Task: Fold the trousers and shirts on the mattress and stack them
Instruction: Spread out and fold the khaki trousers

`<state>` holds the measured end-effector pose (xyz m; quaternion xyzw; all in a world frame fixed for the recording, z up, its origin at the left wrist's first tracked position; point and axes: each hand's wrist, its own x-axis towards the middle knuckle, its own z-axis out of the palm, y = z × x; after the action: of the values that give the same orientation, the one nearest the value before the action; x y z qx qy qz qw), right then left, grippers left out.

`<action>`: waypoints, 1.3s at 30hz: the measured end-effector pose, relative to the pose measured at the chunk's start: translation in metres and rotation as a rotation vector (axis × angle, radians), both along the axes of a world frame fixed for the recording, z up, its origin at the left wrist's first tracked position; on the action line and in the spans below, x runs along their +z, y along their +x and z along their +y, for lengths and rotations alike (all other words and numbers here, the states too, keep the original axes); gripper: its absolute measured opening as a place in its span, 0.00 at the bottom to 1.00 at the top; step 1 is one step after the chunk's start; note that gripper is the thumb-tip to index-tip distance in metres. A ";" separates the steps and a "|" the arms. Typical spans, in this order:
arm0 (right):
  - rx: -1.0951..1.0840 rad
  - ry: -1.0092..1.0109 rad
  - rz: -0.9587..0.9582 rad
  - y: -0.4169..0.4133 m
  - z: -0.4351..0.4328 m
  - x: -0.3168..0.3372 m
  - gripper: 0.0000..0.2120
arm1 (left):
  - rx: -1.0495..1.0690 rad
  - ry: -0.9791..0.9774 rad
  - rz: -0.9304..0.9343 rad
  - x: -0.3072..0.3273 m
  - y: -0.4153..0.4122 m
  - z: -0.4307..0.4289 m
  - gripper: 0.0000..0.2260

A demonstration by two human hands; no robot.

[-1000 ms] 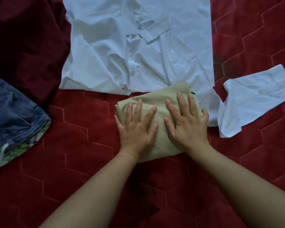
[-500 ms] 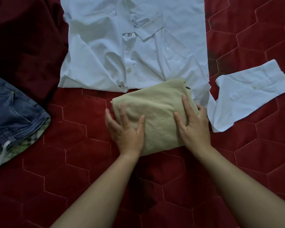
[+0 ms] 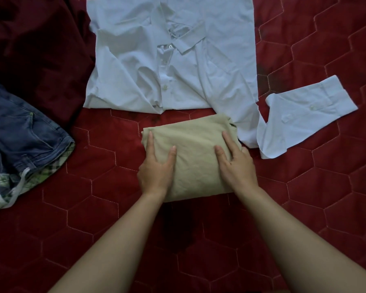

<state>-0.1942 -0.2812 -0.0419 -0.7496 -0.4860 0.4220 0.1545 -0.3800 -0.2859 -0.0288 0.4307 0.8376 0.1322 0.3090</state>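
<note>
Spreading apart, left hand [image 3: 156, 172] and right hand [image 3: 237, 168] grip folded beige garment [image 3: 195, 144].

Folded beige garment [image 3: 195, 159] sits centre frame on the red quilted mattress [image 3: 325, 187]. Left hand [image 3: 156, 168] holds its left edge and right hand [image 3: 237, 166] its right edge, each with thumb and forefinger on top and the other fingers round the side. Light blue button shirt [image 3: 178, 60] lies flat above it, collar up, with one cuffed sleeve [image 3: 304, 111] out to the right. Denim trousers [image 3: 19, 132] lie at the left edge over green plaid cloth [image 3: 51, 166]. Dark red fabric [image 3: 30, 39] is in the upper left.
</note>
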 end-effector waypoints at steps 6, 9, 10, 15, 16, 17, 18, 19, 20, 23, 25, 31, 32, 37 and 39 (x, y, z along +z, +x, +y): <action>-0.078 0.204 0.077 0.009 0.003 0.063 0.23 | -0.022 0.167 -0.057 0.072 0.010 0.014 0.32; -0.124 0.308 0.082 0.043 0.013 0.097 0.22 | -0.064 0.246 -0.106 0.111 0.043 0.030 0.32; -0.137 0.336 0.078 0.060 0.015 0.105 0.21 | -0.087 0.270 -0.122 0.121 0.059 0.035 0.32; -0.221 0.419 0.006 0.180 0.016 0.122 0.19 | -0.224 0.270 -0.281 0.140 0.169 0.054 0.33; -0.238 0.411 -0.021 0.207 0.015 0.122 0.19 | -0.247 0.262 -0.297 0.138 0.196 0.056 0.33; -0.258 0.397 -0.040 0.233 0.013 0.121 0.19 | -0.268 0.257 -0.306 0.136 0.224 0.057 0.33; -0.280 0.387 -0.051 0.260 0.010 0.120 0.19 | -0.284 0.257 -0.312 0.134 0.253 0.057 0.33; -0.298 0.386 -0.056 0.287 0.006 0.119 0.19 | -0.292 0.262 -0.316 0.131 0.282 0.056 0.33; -0.310 0.389 -0.057 0.314 0.001 0.118 0.19 | -0.294 0.273 -0.317 0.129 0.311 0.054 0.33; -0.334 0.384 -0.064 0.395 -0.007 0.122 0.19 | -0.303 0.285 -0.333 0.126 0.395 0.050 0.33; -0.328 0.371 -0.092 0.448 -0.009 0.126 0.19 | -0.302 0.271 -0.367 0.125 0.448 0.049 0.33; -0.301 0.378 -0.159 0.579 0.005 0.134 0.19 | -0.336 0.303 -0.456 0.116 0.575 0.062 0.32; -0.296 0.384 -0.167 0.596 0.010 0.134 0.19 | -0.342 0.311 -0.460 0.113 0.590 0.066 0.32; -0.260 0.378 -0.187 0.644 0.040 0.101 0.22 | -0.346 0.292 -0.423 0.082 0.630 0.082 0.33; -0.202 0.272 -0.169 0.646 0.046 0.075 0.21 | -0.381 0.197 -0.339 0.059 0.627 0.084 0.33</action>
<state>0.4520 -0.2352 0.0329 -0.7995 -0.4721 0.2701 0.2548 0.2466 -0.2023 0.0301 0.5803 0.6607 0.2229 0.4207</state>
